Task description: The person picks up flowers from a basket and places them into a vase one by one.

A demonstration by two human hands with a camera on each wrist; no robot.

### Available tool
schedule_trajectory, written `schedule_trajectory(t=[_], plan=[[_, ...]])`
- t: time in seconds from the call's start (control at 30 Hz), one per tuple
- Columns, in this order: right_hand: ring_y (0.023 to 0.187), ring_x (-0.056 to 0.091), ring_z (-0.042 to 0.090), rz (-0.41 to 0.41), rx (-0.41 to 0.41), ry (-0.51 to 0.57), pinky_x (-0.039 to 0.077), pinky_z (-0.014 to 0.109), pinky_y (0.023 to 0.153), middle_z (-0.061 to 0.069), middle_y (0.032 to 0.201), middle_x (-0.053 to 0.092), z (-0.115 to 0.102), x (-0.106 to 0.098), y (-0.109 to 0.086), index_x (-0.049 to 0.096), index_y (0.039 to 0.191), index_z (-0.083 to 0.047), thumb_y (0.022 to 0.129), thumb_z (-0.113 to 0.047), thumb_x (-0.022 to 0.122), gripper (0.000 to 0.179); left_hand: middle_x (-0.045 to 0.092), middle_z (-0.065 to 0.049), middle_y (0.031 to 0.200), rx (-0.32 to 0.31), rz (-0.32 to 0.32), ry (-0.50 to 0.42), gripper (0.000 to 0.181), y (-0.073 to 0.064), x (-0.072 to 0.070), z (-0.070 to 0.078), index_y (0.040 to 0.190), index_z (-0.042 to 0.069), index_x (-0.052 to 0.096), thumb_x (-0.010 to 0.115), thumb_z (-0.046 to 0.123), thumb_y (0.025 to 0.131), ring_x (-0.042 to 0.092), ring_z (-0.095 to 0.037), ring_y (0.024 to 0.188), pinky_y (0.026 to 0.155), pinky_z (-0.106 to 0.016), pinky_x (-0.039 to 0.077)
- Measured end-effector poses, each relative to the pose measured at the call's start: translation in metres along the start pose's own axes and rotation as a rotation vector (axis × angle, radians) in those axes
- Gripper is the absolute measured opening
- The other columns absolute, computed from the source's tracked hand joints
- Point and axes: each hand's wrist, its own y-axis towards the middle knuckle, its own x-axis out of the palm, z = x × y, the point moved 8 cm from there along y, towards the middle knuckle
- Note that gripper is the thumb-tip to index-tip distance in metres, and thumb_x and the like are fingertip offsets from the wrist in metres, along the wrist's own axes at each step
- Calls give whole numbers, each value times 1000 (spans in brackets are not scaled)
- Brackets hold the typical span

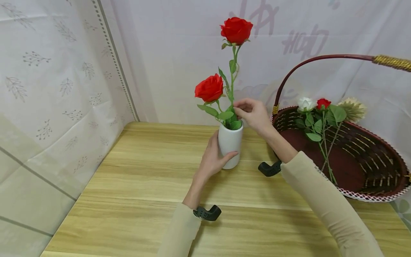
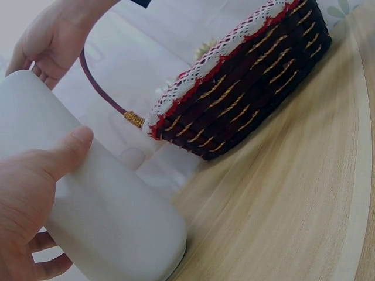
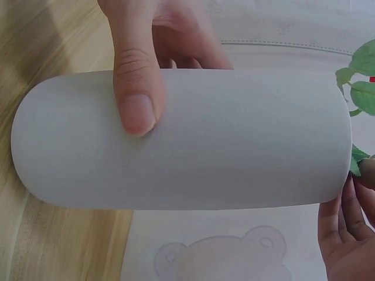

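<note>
A white vase (image 1: pixel 229 144) stands upright on the wooden table, and my left hand (image 1: pixel 212 157) grips its side with the thumb across the front. In the left wrist view the thumb of the left hand (image 2: pixel 35 181) lies along the white wall. Two red roses rise from the mouth: a tall rose (image 1: pixel 237 31) and a lower rose (image 1: pixel 209 88) leaning left. My right hand (image 1: pixel 253 115) pinches the tall rose's stem among the leaves just above the rim. In the right wrist view, leaves (image 3: pixel 364 96) show beyond the vase's rim and partly hide the right fingertips.
A dark woven basket (image 1: pixel 382 153) with lace trim and a tall arched handle (image 1: pixel 321 57) stands to the right. Inside lie a white rose (image 1: pixel 306 104), a small red rose (image 1: pixel 323 103) and a pale spiky flower (image 1: pixel 353 109). Patterned cloth (image 1: pixel 167 64) hangs behind the table (image 1: pixel 144 185).
</note>
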Motion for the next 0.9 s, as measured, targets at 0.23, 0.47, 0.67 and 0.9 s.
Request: schedule_trajectory(t=[0.23,0.47,0.67,0.9], plan=[[81,64,12,-24,9,-40,52,20,75,20,102,68,3,3,3,68,114,7,99,-7,63,21,37,-14,153,0,-3,-6,101,0,1,0,160,12,18,79,45,87,46,-27,131,106,-48,43],[85,65,11,-56,16,-46,53,20,77,21,106,69,3,4,4,68,115,7,100,-7,63,22,38,-13,152,16,0,-9,100,1,1,0,160,12,19,80,45,87,47,-26,131,106,-47,43],[89,65,10,-86,19,-61,53,21,81,21,112,69,3,4,3,69,117,7,100,-9,64,24,39,-13,151,29,3,-8,100,1,1,1,159,12,19,79,44,87,47,-26,131,106,-47,43],[97,67,16,-113,21,-74,53,22,86,21,114,70,4,4,2,70,116,6,99,-11,66,24,38,-12,152,9,-2,-7,100,0,1,-1,160,13,18,79,46,87,47,-26,130,105,-48,44]])
